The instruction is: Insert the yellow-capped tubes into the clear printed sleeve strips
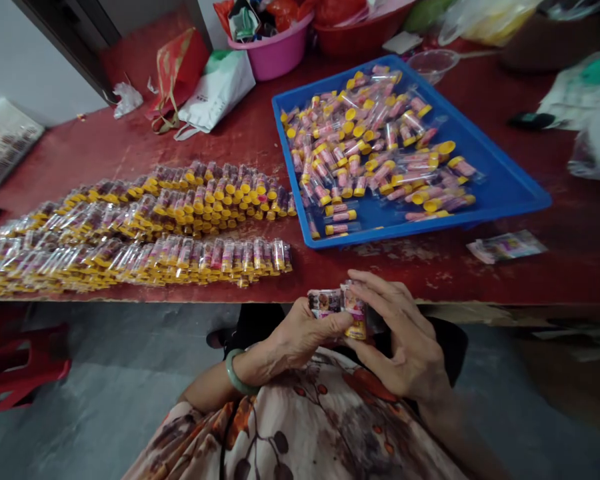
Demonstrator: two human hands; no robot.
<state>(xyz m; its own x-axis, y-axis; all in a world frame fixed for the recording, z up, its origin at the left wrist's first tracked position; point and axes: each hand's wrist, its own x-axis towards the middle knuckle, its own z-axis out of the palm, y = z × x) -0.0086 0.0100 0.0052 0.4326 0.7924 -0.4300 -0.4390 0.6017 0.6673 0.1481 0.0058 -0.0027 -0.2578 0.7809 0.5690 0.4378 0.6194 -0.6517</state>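
We mark both hands at 6 o'clock, just off the bench [420, 270] edge. Left hand [300, 330]: closed around a printed piece [325, 301], thumb pressing the small tube [355, 313] beside it. Right hand [397, 327]: half curled, fingertips by the tube's upper end, thumb under its yellow end; looks like a light pinch, exact contact hard to tell.

From the hands: blue tray [505, 187] at 12 to 1 o'clock, loose yellow-capped tubes [340, 215] heaped inside; stacked rows [255, 255] of printed tubes at 10 o'clock; flat packet [507, 247] at 2 o'clock.

Risks, our call: held tube slips if either thumb eases, and with no bench under it, goes to lap or floor. Uneven thumb pressure could crease or skew the print. The front row sits close to the near edge; a sleeve or elbow brushing it could topple the stack. Careless reach into the heap could roll tubes over the tray's low rim.
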